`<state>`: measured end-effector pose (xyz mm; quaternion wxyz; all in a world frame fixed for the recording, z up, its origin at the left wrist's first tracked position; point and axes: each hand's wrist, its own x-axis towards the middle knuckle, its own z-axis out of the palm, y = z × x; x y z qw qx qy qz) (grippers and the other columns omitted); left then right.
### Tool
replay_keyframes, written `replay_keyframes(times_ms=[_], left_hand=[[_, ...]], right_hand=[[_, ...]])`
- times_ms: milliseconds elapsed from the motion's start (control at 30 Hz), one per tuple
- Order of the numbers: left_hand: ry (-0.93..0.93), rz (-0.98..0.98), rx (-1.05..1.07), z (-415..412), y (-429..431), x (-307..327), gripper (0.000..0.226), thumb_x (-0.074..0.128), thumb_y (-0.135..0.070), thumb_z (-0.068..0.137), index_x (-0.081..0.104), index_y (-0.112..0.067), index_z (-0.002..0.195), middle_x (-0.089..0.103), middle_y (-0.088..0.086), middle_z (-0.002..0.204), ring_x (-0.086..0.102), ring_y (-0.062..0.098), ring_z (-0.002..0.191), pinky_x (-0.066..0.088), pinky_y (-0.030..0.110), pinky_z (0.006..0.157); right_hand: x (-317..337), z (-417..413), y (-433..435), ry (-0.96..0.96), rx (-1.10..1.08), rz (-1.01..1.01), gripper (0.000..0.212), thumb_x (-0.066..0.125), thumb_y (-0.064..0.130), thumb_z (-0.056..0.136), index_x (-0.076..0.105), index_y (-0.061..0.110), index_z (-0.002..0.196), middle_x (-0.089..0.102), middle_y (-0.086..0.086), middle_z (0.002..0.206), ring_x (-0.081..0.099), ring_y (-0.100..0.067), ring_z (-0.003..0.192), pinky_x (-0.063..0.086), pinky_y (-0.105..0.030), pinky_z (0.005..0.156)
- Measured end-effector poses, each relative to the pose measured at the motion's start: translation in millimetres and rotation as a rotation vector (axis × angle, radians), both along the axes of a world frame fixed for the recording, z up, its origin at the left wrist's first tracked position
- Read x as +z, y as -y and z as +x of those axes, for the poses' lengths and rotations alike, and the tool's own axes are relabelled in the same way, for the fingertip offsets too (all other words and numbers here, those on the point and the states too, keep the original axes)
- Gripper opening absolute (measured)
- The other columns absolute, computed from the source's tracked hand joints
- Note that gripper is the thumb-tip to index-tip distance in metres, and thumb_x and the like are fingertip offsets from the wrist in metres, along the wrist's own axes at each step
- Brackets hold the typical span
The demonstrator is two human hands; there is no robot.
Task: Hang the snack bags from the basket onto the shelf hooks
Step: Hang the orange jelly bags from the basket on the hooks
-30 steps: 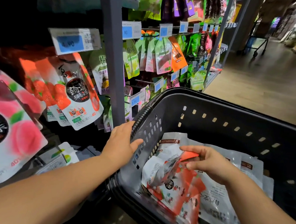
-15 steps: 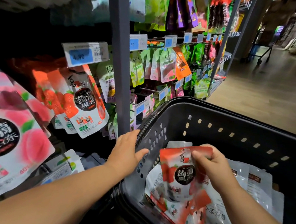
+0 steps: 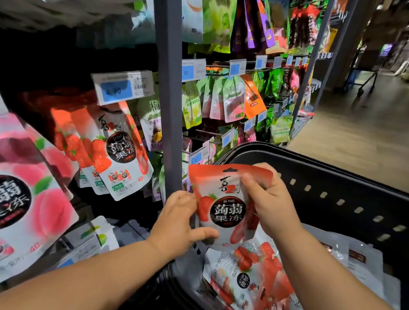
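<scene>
A: How many, counting from the left?
B: Two peach bags [image 3: 19, 192] at the left edge. Three hung bags [image 3: 116, 151] with strawberries overlap under a price tag [image 3: 123, 88]. One held bag [image 3: 224, 206] is at lower centre, and a pile [image 3: 250, 272] in the basket [image 3: 346, 188] that I cannot count.
A: Who holds it?
B: Both. The left hand [image 3: 179, 224] has its fingers behind the left edge, thumb under the bottom. The right hand [image 3: 269, 203] pinches the top right with curled fingers.
A: Different from half a second ago?
B: Then the left hand gripped the basket rim and the bag sat lower, in the right hand alone. Now it is above the rim.
A: Anything in the way?
B: A grey post [image 3: 171, 96] stands between the hung bags and the held bag.
</scene>
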<state>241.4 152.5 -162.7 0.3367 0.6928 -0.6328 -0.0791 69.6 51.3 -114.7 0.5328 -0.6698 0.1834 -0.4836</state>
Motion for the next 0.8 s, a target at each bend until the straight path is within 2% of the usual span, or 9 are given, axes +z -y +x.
replay_keyframes(times_ms=[100, 200, 300, 367, 400, 500, 600, 700, 800], left_hand=[[-0.244, 0.034, 0.037, 1.6, 0.8, -6.2, 0.092, 0.069, -0.078, 0.045, 0.068, -0.019, 0.115, 0.046, -0.015, 0.122, 0.036, -0.009, 0.111, 0.026, 0.003, 0.098], [-0.523, 0.034, 0.004, 6.6, 1.7, -13.1, 0.083, 0.095, -0.047, 0.047, 0.065, -0.015, 0.117, 0.07, -0.001, 0.114, 0.065, 0.002, 0.107, 0.052, 0.023, 0.094], [-0.613, 0.041, -0.013, 2.2, -1.1, -11.2, 0.068, 0.096, -0.014, 0.056, 0.065, -0.01, 0.116, 0.075, -0.004, 0.105, 0.069, 0.004, 0.099, 0.052, 0.022, 0.089], [-0.647, 0.062, 0.032, 0.9, -2.3, -12.7, 0.071, 0.097, -0.022, 0.054, 0.065, -0.011, 0.117, 0.075, -0.006, 0.104, 0.069, 0.0, 0.097, 0.051, 0.021, 0.091], [-0.64, 0.069, 0.048, 0.9, -1.9, -14.5, 0.073, 0.096, -0.028, 0.054, 0.064, -0.012, 0.117, 0.075, -0.007, 0.104, 0.068, -0.003, 0.096, 0.05, 0.017, 0.09], [-0.534, 0.068, 0.091, -2.2, 1.7, -15.6, 0.051, 0.091, -0.029, 0.065, 0.066, -0.011, 0.106, 0.073, -0.006, 0.095, 0.065, -0.01, 0.085, 0.044, 0.004, 0.075], [-0.506, 0.053, 0.158, -4.2, 2.3, -15.4, 0.063, 0.087, -0.052, 0.054, 0.068, -0.016, 0.101, 0.073, -0.002, 0.09, 0.067, -0.001, 0.083, 0.045, 0.006, 0.072], [-0.527, 0.05, 0.175, -6.1, -1.5, -17.4, 0.068, 0.086, -0.056, 0.05, 0.067, -0.018, 0.102, 0.074, -0.002, 0.084, 0.068, 0.003, 0.08, 0.049, 0.015, 0.074], [-0.51, 0.047, 0.199, -10.7, -5.0, -16.1, 0.06, 0.087, -0.055, 0.05, 0.067, -0.021, 0.095, 0.072, -0.002, 0.076, 0.068, 0.004, 0.077, 0.048, 0.021, 0.075]], right_hand=[[3.6, 7.4, -4.5, 0.019, 0.056, 0.021, 0.007, 0.065, 0.025, 0.087, 0.06, 0.02, 0.088, 0.069, 0.006, 0.076, 0.067, -0.011, 0.077, 0.054, -0.025, 0.069], [2.8, 13.8, -5.9, 0.012, 0.097, 0.01, 0.015, 0.064, 0.024, 0.088, 0.065, 0.036, 0.08, 0.069, 0.006, 0.078, 0.067, -0.014, 0.079, 0.055, -0.031, 0.074], [1.2, 18.1, -9.2, -0.001, 0.129, 0.005, 0.013, 0.062, 0.023, 0.089, 0.064, 0.033, 0.081, 0.069, 0.007, 0.077, 0.067, -0.012, 0.078, 0.054, -0.028, 0.072], [-1.3, 17.5, -11.2, -0.025, 0.134, -0.001, 0.006, 0.064, 0.024, 0.092, 0.061, 0.021, 0.089, 0.068, 0.011, 0.077, 0.066, -0.008, 0.078, 0.053, -0.023, 0.071], [-3.6, 15.9, -11.0, -0.053, 0.112, -0.007, 0.013, 0.062, 0.027, 0.093, 0.06, 0.015, 0.093, 0.068, 0.013, 0.078, 0.065, -0.006, 0.078, 0.053, -0.022, 0.071], [-21.1, 2.2, 0.9, -0.175, 0.037, 0.061, 0.02, 0.053, 0.034, 0.099, 0.06, 0.015, 0.102, 0.066, 0.014, 0.085, 0.063, -0.005, 0.083, 0.052, -0.024, 0.078], [-53.3, -24.0, 19.0, -0.409, -0.11, 0.132, 0.022, 0.046, 0.035, 0.103, 0.061, 0.019, 0.1, 0.065, 0.005, 0.099, 0.062, -0.011, 0.096, 0.048, -0.027, 0.087], [-91.3, -50.7, 34.0, -0.917, -0.242, 0.069, 0.014, 0.057, 0.035, 0.098, 0.061, 0.022, 0.094, 0.065, 0.004, 0.098, 0.06, -0.017, 0.095, 0.043, -0.026, 0.076], [-120.7, -63.8, 36.1, -1.326, -0.228, 0.02, 0.025, 0.066, 0.035, 0.091, 0.065, 0.022, 0.112, 0.064, 0.001, 0.113, 0.059, -0.016, 0.097, 0.043, -0.024, 0.079]])
